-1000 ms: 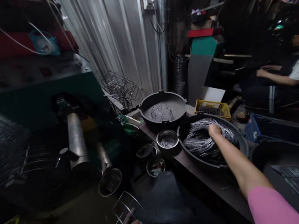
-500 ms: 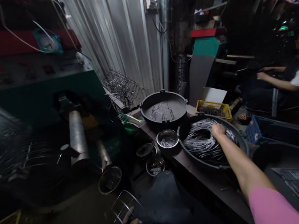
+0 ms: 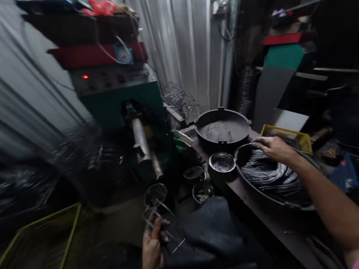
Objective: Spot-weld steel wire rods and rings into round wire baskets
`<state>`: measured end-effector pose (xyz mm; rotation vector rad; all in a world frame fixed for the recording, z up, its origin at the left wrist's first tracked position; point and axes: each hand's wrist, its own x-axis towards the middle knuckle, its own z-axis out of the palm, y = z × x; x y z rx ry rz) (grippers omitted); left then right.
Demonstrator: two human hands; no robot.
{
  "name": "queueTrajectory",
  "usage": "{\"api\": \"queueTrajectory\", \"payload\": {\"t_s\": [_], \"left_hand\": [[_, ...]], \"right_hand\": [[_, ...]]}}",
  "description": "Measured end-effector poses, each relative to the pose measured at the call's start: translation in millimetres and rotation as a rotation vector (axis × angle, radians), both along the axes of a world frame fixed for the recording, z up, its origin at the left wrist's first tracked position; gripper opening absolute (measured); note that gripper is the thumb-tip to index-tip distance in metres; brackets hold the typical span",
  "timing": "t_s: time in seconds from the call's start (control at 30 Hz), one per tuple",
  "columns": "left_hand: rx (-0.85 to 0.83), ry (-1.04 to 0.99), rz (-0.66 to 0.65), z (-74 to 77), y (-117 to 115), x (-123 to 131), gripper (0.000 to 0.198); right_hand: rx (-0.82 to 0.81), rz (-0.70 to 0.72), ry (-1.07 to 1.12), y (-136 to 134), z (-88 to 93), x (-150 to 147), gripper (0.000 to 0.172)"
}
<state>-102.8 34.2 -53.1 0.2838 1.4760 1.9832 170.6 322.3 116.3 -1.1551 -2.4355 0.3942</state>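
A small wire frame [image 3: 162, 223] of thin rings and rods sits low in front of the person, pinched in the curled fingers of the left hand [image 3: 153, 250]. The right hand [image 3: 274, 148], fingers loosely spread, rests over the far rim of a dark round tub [image 3: 262, 194] on the bench [image 3: 247, 201], touching the bundle of straight wires [image 3: 268, 174] heaped inside. Just beside the tub stands a small steel bowl [image 3: 221, 162], behind it a black pan [image 3: 223, 129]. A green machine [image 3: 123, 102] stands beyond.
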Motion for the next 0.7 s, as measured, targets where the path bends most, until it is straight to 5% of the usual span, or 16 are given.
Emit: {"api": "queueTrajectory", "payload": {"t_s": [0.13, 0.3, 0.43, 0.7], "left_hand": [[0.06, 0.037, 0.018, 11.6, 5, -10, 0.053], [0.132, -0.055, 0.004, 24.4, 3, -21, 0.062], [0.152, -0.063, -0.018, 29.4, -4, -22, 0.062], [0.128, -0.019, -0.086, 24.1, -14, -20, 0.07]], "right_hand": [[-0.284, 0.394, 0.212, -46, -7.2, -53, 0.039], [-0.56, 0.615, 0.263, -84, -61.7, -119, 0.034], [-0.785, 0.629, 0.282, -101, -106.2, -151, 0.033], [-0.851, 0.565, 0.469, -105, -165.3, -171, 0.025]]}}
